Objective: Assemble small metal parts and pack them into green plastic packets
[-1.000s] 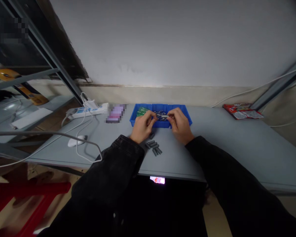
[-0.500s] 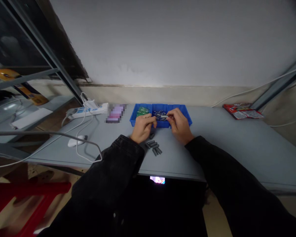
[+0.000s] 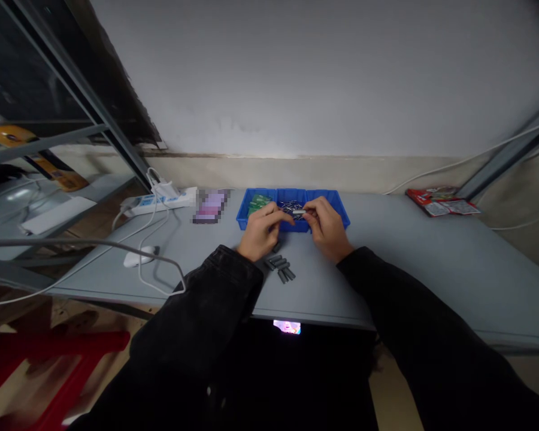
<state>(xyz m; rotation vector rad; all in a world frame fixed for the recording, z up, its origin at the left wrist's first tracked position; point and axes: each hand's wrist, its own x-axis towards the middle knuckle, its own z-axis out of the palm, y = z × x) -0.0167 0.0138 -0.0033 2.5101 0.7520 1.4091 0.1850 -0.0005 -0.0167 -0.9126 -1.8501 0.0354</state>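
Between the thumb and fingers of my right hand [image 3: 327, 228] is a small light grey cylinder [image 3: 299, 212], held level over the front of the blue tray [image 3: 341, 216]. My left hand [image 3: 261, 232] is at the tray's front left, its index finger stretched toward the cylinder; what its other fingers hold, if anything, is hidden. Green pieces [image 3: 259, 202] lie in the tray's left compartment and thin metal pieces [image 3: 291, 206] in the middle one. Several dark grey cylinders [image 3: 282, 264] lie on the table in front of the tray, partly beside my left hand.
A power strip [image 3: 161, 202] with white cables, a blurred purple item [image 3: 211, 206] and a white mouse [image 3: 140, 256] are on the table's left. A red packet [image 3: 442, 202] sits at the back right. Metal shelf posts stand at both sides.
My left index finger has stretched out to the right, toward the cylinder. My right hand has stayed almost in place with the cylinder in it.
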